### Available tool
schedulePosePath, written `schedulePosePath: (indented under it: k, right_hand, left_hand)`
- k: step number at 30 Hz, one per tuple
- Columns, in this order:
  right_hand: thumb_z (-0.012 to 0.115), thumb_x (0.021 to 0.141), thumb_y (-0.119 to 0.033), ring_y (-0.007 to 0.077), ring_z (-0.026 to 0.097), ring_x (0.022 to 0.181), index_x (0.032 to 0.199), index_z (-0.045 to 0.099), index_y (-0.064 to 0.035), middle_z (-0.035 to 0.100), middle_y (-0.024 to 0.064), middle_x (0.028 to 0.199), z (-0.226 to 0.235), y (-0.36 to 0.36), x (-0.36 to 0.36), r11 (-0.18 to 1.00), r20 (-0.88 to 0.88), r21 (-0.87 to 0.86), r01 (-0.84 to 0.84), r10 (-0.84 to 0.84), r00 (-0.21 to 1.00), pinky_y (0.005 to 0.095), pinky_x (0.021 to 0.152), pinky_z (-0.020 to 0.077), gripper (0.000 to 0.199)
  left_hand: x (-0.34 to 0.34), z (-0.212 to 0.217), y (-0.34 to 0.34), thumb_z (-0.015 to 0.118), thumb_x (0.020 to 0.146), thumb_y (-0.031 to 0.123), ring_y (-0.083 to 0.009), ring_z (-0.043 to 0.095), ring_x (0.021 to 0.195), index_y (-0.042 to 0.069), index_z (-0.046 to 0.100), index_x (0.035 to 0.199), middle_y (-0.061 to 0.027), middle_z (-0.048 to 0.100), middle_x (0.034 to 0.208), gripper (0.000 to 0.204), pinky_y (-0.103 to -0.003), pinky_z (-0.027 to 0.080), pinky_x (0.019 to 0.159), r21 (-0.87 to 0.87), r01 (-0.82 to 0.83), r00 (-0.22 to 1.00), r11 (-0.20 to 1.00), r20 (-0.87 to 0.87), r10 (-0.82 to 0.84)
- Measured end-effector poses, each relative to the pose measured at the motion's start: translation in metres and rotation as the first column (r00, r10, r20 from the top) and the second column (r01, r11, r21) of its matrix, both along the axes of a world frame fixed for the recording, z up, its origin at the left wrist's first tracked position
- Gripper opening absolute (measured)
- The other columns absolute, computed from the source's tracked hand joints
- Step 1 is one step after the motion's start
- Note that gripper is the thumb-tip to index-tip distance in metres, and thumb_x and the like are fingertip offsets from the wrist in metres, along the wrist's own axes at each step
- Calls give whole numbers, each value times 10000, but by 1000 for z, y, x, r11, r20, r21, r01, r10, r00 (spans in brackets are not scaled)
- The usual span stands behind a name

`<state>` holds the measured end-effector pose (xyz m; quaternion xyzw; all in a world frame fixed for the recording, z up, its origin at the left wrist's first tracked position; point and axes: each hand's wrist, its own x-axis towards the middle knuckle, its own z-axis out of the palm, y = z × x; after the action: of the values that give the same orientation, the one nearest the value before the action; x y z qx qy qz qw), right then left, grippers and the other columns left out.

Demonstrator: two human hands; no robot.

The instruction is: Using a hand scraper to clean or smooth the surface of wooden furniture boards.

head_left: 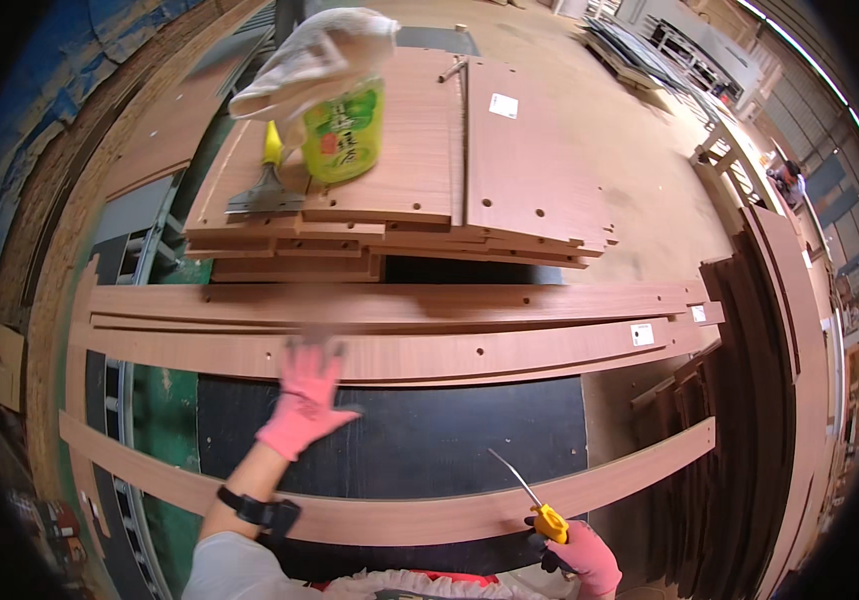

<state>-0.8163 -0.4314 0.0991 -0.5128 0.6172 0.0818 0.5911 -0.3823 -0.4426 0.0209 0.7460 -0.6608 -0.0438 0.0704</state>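
My left hand (305, 398), in a pink glove, reaches forward with fingers spread over the edge of a long brown wooden board (450, 355); it holds nothing. My right hand (582, 555), also in a pink glove, grips a yellow-handled tool with a thin metal blade (528, 495) near the lower edge. That hand rests by a narrow wooden strip (430, 515) that runs across a black work surface (420, 440).
A stack of brown drilled panels (510, 170) lies beyond the long boards. On it stand a green plastic bottle (343, 130) under a white cloth (320, 55) and a yellow-handled scraper (268, 180). More boards lean at the right (760, 400).
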Motion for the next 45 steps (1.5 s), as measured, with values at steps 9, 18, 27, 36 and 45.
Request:
schedulePosePath:
  k: [9,18,27,36,45]
  right_hand:
    - [622,782,-210,253,574,701,996,587,41,619,161,778,23,-15,31,976,-169,-45,-215,205,964,338,688,440,332]
    - [610,796,-196,314,579,805,1037,588,20,626,195,861,24,-14,36,976,-142,-33,-215,208,968,351,753,431,325]
    - [581,814,-207,332,574,912,1173,531,-36,623,187,957,46,-3,25,958,-81,-144,-249,239,968,347,814,433,401]
    - [550,845,-259,325,559,978,1190,528,-35,613,179,1014,19,6,2,953,-28,-141,-269,268,963,366,872,420,412]
    - [546,836,-233,314,563,958,1230,507,-51,610,179,1010,25,8,4,942,29,-176,-287,296,955,356,854,421,436]
  left_hand:
    - [80,-47,43,717,676,387,-420,266,1250,-29,465,1218,-291,333,1283,728,-569,116,1078,-135,-137,974,981,164,158]
    - [71,-42,32,723,676,338,-428,259,1259,-53,451,1221,-300,327,1298,723,-548,134,1084,-204,-237,959,950,109,263]
    - [-29,5,-38,776,589,416,-451,296,1216,22,495,1190,-270,372,1242,772,-565,153,1071,-148,260,965,954,18,-260]
    - [-58,18,-94,702,639,518,-397,311,1245,103,432,1294,-230,396,1289,821,-558,124,1067,14,349,924,937,162,-347]
    - [-64,-1,-116,700,650,507,-373,319,1241,196,564,1201,-204,396,1303,647,-539,136,1075,-102,451,888,887,149,-435]
